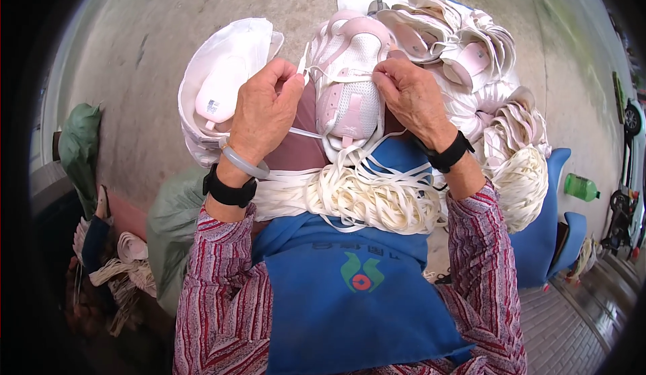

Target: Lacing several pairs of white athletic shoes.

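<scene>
A pink and white shoe upper (pixel 362 49) lies in front of me above my lap, its pale tongue toward me. A white shoelace (pixel 340 78) runs across it. On the left, my left hand (pixel 264 109) is closed, pinching a lace end between thumb and forefinger. My right hand (pixel 415 99) is closed at the upper's right edge, its fingertips pinching the lace there; they partly hide it. Below the upper, a thick bundle of loose cream laces (pixel 383 200) is spread over my blue apron (pixel 336 308).
At left stands a white fabric holder (pixel 195 92) with a pale pink shoe-shaped piece (pixel 223 87) inside. Stacked uppers (pixel 471 62) and another lace bundle (pixel 521 190) lie at right. Beyond are a blue chair (pixel 535 254) and a green bottle (pixel 581 186). Green sacks (pixel 81 150) stand far left.
</scene>
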{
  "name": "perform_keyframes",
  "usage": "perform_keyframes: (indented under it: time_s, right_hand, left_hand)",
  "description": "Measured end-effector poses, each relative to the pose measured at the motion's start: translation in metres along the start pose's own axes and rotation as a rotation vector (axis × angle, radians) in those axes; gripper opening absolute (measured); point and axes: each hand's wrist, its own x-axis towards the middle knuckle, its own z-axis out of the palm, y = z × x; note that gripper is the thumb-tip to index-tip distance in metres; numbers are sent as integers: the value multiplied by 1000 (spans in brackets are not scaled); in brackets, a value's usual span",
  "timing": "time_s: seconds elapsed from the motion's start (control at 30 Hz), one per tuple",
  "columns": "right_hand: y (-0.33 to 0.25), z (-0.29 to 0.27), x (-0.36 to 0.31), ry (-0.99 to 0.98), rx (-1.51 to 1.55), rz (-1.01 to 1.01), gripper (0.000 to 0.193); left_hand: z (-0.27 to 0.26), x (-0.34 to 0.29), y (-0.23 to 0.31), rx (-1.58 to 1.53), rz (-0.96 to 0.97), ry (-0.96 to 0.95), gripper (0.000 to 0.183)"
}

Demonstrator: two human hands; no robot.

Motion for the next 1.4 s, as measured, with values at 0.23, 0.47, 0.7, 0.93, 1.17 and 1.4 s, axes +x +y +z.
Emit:
perform_keyframes:
  time_s: [0.23, 0.47, 0.7, 0.93, 1.17, 1.4]
  right_hand:
    - [-2, -5, 3, -120, -77, 56, 15]
    - [-3, -8, 9, -102, -11, 11, 16]
    - [-2, -4, 5, -88, 15, 52, 15]
    - [-3, 5, -15, -76, 10, 33, 12]
    - [7, 1, -11, -32, 89, 30, 14]
    - [12, -15, -12, -140, 146, 105, 22]
  left_hand:
    - [27, 7, 6, 112, -37, -169, 14]
    - [27, 16, -1, -38, -19, 3, 21]
    - [44, -12, -12, 363, 119, -243, 41]
    - [48, -11, -20, 458, 165, -269, 30]
    - [44, -16, -9, 404, 122, -217, 23]
    - [62, -16, 5, 377, 664, -184, 42]
